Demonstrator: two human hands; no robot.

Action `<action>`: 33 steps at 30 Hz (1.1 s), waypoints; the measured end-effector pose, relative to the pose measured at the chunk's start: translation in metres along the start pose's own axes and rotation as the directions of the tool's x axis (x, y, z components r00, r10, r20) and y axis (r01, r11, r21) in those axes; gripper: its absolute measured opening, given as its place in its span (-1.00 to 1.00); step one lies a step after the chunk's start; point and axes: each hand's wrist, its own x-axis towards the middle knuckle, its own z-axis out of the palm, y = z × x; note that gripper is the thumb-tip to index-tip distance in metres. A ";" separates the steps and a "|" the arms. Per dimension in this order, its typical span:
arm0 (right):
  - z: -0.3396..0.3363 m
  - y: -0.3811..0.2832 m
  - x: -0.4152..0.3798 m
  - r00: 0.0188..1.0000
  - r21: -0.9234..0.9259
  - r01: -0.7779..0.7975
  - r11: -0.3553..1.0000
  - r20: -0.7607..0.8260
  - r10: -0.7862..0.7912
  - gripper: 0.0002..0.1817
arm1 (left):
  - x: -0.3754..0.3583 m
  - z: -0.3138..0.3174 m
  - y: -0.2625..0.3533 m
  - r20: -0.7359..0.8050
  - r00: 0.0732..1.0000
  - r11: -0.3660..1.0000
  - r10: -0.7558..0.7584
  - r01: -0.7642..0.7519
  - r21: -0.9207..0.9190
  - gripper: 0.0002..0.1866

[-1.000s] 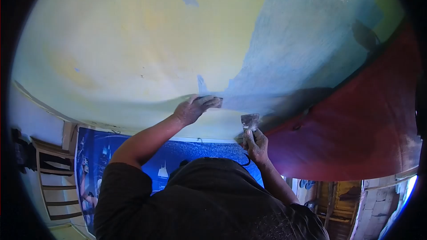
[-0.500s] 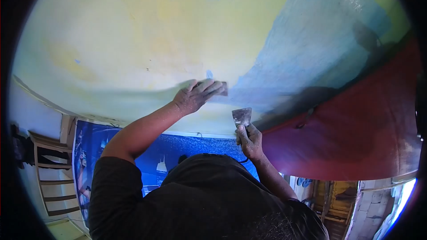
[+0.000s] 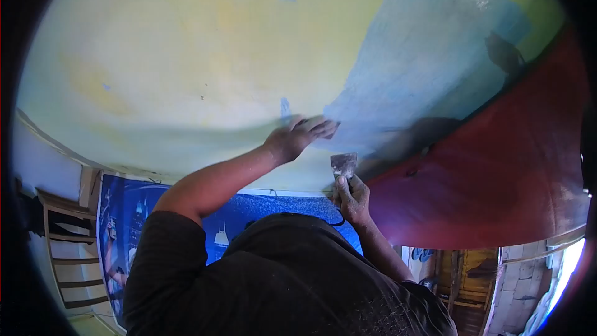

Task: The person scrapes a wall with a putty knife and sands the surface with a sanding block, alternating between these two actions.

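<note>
Scraper [image 3: 344,162] stands blade-up in the right hand [image 3: 353,201], fingers pinching its lower end; light and stiff, I'd judge, best gripped there. Left hand [image 3: 296,140], fingers pressed together, holds a thin flat piece [image 3: 331,133] at the painted surface [image 3: 217,56].

This seems to be a room in a home, as the shelf rack [image 3: 79,282], blue printed banner [image 3: 249,204] and sandals [image 3: 423,254] show.
</note>
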 end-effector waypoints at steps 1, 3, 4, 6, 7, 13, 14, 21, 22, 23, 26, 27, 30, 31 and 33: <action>0.002 -0.004 0.000 1.000 0.002 -0.010 1.000 -0.005 0.010 -0.56 | 0.009 -0.014 -0.006 -0.011 1.000 0.999 -0.026 0.025 -0.041 -0.28; 0.005 -0.008 -0.003 1.000 -0.002 -0.003 1.000 -0.006 0.003 -0.56 | 0.009 -0.026 -0.008 -0.009 1.000 0.997 0.001 0.000 0.075 -0.26; 0.005 -0.009 -0.003 1.000 -0.008 0.016 1.000 -0.005 -0.016 -0.57 | 0.006 -0.026 -0.006 -0.022 1.000 0.993 0.018 -0.016 0.119 -0.26; 0.002 -0.012 -0.004 1.000 -0.009 0.014 1.000 0.001 -0.014 -0.57 | 0.001 -0.020 -0.002 -0.023 0.998 0.979 0.062 -0.056 0.195 -0.25; 0.002 -0.013 -0.005 1.000 -0.003 -0.007 1.000 0.006 0.007 -0.58 | -0.009 -0.014 0.000 -0.011 0.996 0.971 0.086 -0.081 0.225 -0.24; -0.006 0.001 0.005 0.999 0.016 -0.002 1.000 0.040 0.001 -0.58 | -0.089 0.013 -0.021 0.129 0.984 0.907 0.124 -0.166 0.387 -0.24; -0.006 0.008 0.006 1.000 0.018 -0.001 1.000 0.032 0.000 -0.57 | -0.097 0.011 -0.029 0.172 0.977 0.906 0.124 -0.183 0.382 -0.24; 0.005 -0.003 -0.002 1.000 0.040 0.005 0.999 -0.016 -0.005 -0.62 | -0.056 -0.048 -0.051 0.026 0.999 0.941 0.028 -0.036 0.337 -0.19; 0.007 -0.009 -0.004 1.000 0.056 0.012 0.998 -0.017 -0.011 -0.63 | -0.041 -0.051 -0.046 -0.045 0.998 0.923 0.044 -0.023 0.383 -0.18; 0.010 -0.015 -0.006 1.000 0.070 0.020 0.997 -0.018 -0.018 -0.65 | -0.022 -0.060 -0.041 -0.046 0.999 0.939 0.027 -0.009 0.344 -0.18; 0.014 -0.020 -0.005 0.996 0.100 0.090 0.991 -0.024 -0.088 -0.69 | 0.037 -0.096 -0.032 -0.102 0.995 0.956 -0.001 0.030 0.291 -0.17; 0.015 -0.021 -0.005 0.993 0.108 0.120 0.987 -0.026 -0.118 -0.70 | 0.055 -0.103 -0.036 -0.153 0.988 0.948 0.004 0.044 0.315 -0.17; 0.031 -0.050 -0.016 0.987 0.137 0.149 0.979 -0.072 -0.141 -0.74 | 0.096 -0.137 -0.049 -0.258 0.966 0.927 -0.027 0.121 0.354 -0.13; 0.036 -0.055 -0.018 0.982 0.144 0.182 0.973 -0.084 -0.171 -0.75 | 0.101 -0.147 -0.051 -0.282 0.958 0.921 -0.045 0.149 0.360 -0.11; 0.045 -0.058 -0.019 0.968 0.161 0.241 0.957 -0.109 -0.225 -0.77 | 0.093 -0.148 -0.054 -0.260 0.965 0.920 -0.039 0.136 0.367 -0.11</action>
